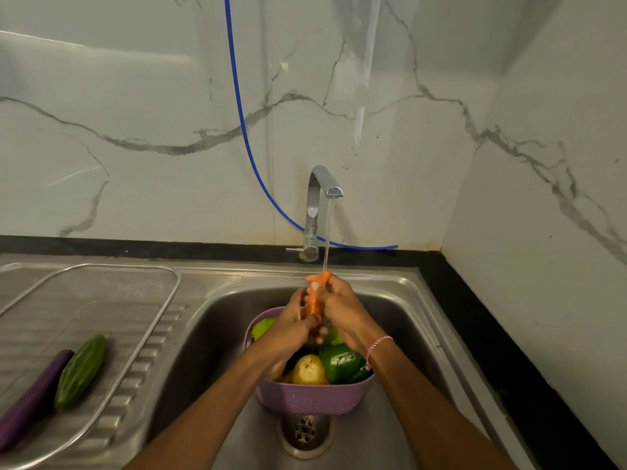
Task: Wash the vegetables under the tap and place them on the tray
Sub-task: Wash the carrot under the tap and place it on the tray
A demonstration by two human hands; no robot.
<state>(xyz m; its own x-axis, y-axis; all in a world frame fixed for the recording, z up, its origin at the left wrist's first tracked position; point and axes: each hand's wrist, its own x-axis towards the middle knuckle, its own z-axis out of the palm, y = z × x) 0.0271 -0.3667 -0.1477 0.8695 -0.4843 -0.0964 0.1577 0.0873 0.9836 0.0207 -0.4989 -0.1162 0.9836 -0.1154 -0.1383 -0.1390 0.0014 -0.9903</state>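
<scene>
An orange carrot stands nearly upright under the running tap, water hitting its top end. My left hand wraps its lower part and my right hand grips its upper part. Below them a purple basket sits in the sink, holding a green bell pepper, a yellow potato and other greens partly hidden by my hands. On the mesh tray at the left lie a green cucumber and a purple eggplant.
The steel sink has a drain just in front of the basket. A blue hose hangs down the marble wall behind the tap. A black counter edge runs along the right side.
</scene>
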